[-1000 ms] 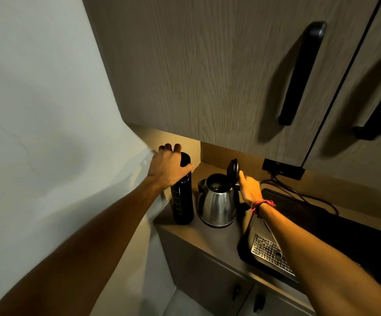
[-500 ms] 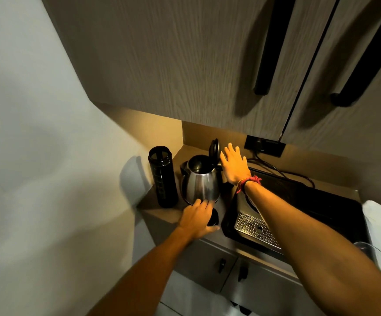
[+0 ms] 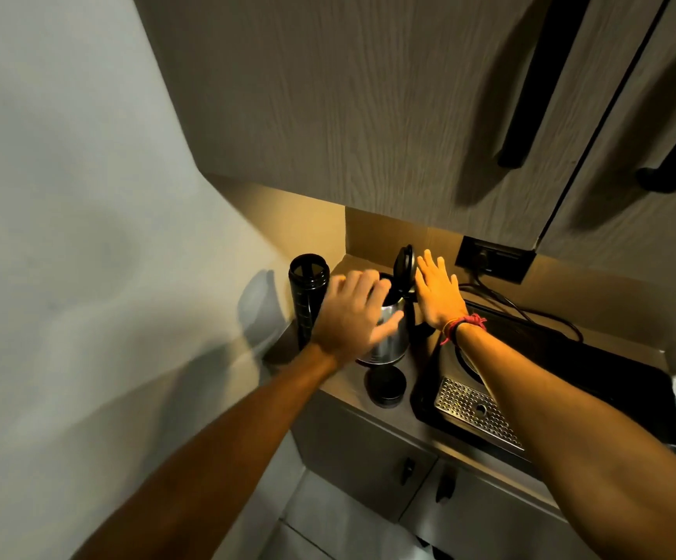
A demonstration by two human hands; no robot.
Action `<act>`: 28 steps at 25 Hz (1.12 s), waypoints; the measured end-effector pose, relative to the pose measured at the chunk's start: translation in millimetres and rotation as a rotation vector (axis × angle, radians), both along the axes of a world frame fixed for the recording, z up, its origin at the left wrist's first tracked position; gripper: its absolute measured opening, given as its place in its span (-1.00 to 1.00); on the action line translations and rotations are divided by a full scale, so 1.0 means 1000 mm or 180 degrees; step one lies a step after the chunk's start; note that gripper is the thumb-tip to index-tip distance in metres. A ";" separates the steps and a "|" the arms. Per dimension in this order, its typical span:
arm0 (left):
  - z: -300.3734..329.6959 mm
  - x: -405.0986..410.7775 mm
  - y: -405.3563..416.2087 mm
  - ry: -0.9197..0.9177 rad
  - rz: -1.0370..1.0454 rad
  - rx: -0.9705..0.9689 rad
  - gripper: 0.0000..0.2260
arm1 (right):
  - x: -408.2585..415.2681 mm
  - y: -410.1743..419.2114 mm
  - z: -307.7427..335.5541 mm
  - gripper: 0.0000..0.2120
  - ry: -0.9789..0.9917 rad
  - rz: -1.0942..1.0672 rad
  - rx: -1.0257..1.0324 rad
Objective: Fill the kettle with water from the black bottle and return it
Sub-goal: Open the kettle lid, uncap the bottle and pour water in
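Note:
The black bottle [image 3: 307, 295] stands uncapped in the counter's back left corner by the wall. Its black cap [image 3: 385, 385] lies on the counter in front of the kettle. The steel kettle [image 3: 387, 345] stands right of the bottle with its black lid [image 3: 405, 266] flipped up. My left hand [image 3: 350, 315], blurred and with fingers spread, hovers over the kettle's left side, between kettle and bottle, holding nothing. My right hand [image 3: 437, 291], fingers apart, rests flat behind the raised lid, by the kettle's handle. A red thread band circles that wrist.
A black tray [image 3: 611, 381] with a perforated metal drain plate [image 3: 478, 410] fills the counter to the right. A wall socket [image 3: 494, 258] with a cable sits behind it. Upper cabinets [image 3: 368, 95] with black handles hang low overhead. The wall closes off the left side.
My left hand let go of the bottle's top, set the cap down on the counter in front of the kettle, and has risen toward the bottle. My right hand stays by the lid.

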State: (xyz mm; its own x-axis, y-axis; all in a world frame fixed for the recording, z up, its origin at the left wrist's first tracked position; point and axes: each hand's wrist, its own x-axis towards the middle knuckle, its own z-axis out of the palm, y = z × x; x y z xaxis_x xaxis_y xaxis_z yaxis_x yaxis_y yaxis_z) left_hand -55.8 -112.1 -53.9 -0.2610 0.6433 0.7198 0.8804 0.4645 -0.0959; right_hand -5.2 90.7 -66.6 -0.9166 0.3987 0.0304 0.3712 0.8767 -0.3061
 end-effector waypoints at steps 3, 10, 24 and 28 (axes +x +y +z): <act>0.040 -0.038 -0.023 -0.0442 0.0850 0.0627 -0.43 | 0.000 -0.002 -0.001 -0.42 -0.0006 -0.0003 -0.0229; 0.011 -0.066 -0.055 -0.4459 0.0658 0.1048 -0.21 | 0.002 -0.003 0.006 -0.49 0.0025 -0.0111 -0.0486; 0.022 -0.046 -0.028 -0.2433 0.0924 -0.0444 -0.26 | 0.005 -0.006 0.012 -0.51 -0.0192 -0.0126 -0.0437; 0.036 -0.048 -0.014 -0.2118 0.1020 -0.1069 -0.26 | 0.005 -0.008 0.013 -0.51 -0.0164 -0.0143 -0.0491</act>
